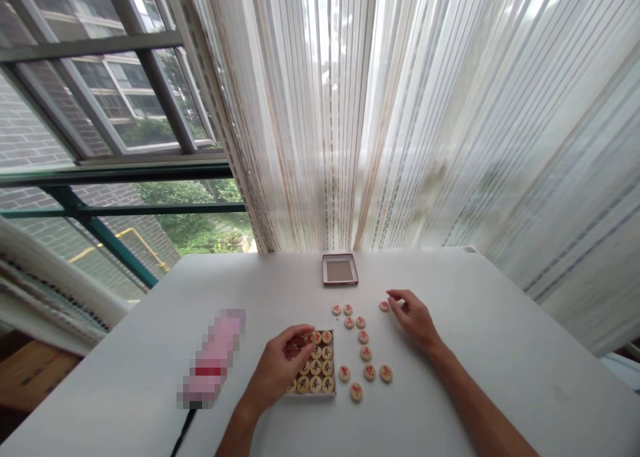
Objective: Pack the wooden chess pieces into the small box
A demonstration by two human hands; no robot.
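Your left hand (281,365) hides some of the box (325,395), can't tell if that grip's pinching anything. Right hand's (415,318) by a piece (383,306), grip unclear too.

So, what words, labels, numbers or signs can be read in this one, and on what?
"卒", as best I can tell: black-marked piece in the box's near right corner.
"兵", probably: red-marked piece outside the box, rightmost of the nearer ones.
Other pieces: red or black characters, too small or blurred to read surely.
Pink object: pixelated, nothing readable.
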